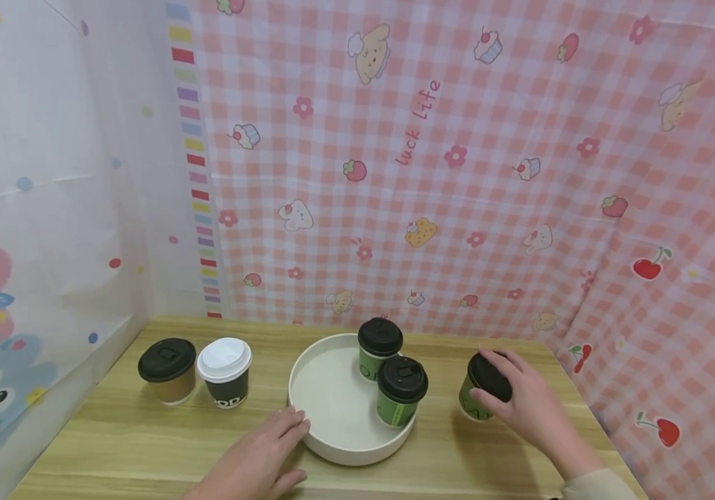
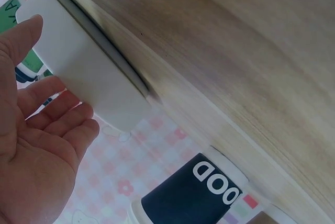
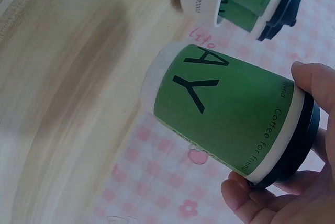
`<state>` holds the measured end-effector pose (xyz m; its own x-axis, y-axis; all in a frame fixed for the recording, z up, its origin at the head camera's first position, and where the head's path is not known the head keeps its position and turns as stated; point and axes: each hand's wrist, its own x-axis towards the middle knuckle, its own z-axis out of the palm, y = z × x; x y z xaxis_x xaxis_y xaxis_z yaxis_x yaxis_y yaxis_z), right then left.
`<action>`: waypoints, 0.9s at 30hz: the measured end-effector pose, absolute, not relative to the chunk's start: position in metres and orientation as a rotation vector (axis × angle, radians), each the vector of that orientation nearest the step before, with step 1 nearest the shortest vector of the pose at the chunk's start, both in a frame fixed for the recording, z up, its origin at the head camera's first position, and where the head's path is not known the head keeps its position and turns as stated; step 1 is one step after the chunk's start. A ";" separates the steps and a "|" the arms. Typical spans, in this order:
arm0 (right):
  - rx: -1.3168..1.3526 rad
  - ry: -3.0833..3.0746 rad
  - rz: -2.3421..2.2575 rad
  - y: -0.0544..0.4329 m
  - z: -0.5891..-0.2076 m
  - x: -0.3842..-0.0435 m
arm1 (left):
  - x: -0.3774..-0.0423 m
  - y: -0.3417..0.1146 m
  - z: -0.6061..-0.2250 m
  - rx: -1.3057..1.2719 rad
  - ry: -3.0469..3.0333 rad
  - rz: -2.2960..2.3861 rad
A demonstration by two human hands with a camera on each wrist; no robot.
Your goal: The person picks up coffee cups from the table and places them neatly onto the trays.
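Note:
My right hand (image 1: 523, 399) grips a green paper cup (image 1: 475, 403) by its black lid, to the right of the round white tray (image 1: 326, 444). In the right wrist view, fingers and thumb hold the lid end of this cup (image 3: 225, 109); it tilts and looks raised off the table. My left hand (image 1: 264, 451) rests its fairly straight fingertips against the tray's left side, also seen in the left wrist view beside the tray wall (image 2: 89, 62). Two more green cups with black lids stand in the tray's right half, one behind (image 1: 371, 364), one in front (image 1: 395, 410).
Left of the tray stand a dark cup with a white lid (image 1: 226, 382) and a brown cup with a black lid (image 1: 171, 385). The wooden table (image 1: 114, 444) meets a pink checked cloth (image 1: 332, 278) at the back and right, and a white patterned cloth (image 1: 51, 208) at left.

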<state>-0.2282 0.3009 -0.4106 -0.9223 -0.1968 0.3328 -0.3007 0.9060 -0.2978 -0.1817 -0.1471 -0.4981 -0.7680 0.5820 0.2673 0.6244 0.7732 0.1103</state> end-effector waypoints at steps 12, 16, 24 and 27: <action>0.394 -2.759 0.462 0.296 -0.405 -0.205 | -0.181 -0.147 -0.498 -0.936 -2.763 -0.292; 0.398 -2.776 0.468 0.293 -0.404 -0.199 | -0.181 -0.147 -0.498 -0.939 -2.761 -0.291; 0.442 -2.739 0.466 0.288 -0.405 -0.189 | -0.182 -0.147 -0.499 -0.950 -2.717 -0.264; 0.454 -2.722 0.463 0.284 -0.404 -0.185 | -0.181 -0.147 -0.499 -0.946 -2.718 -0.267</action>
<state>-0.1848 0.2844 -0.4042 -0.8905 -0.2507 0.3797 -0.3621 0.8958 -0.2576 -0.1812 -0.1471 -0.4988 -0.7575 0.5831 0.2936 0.6291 0.7721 0.0898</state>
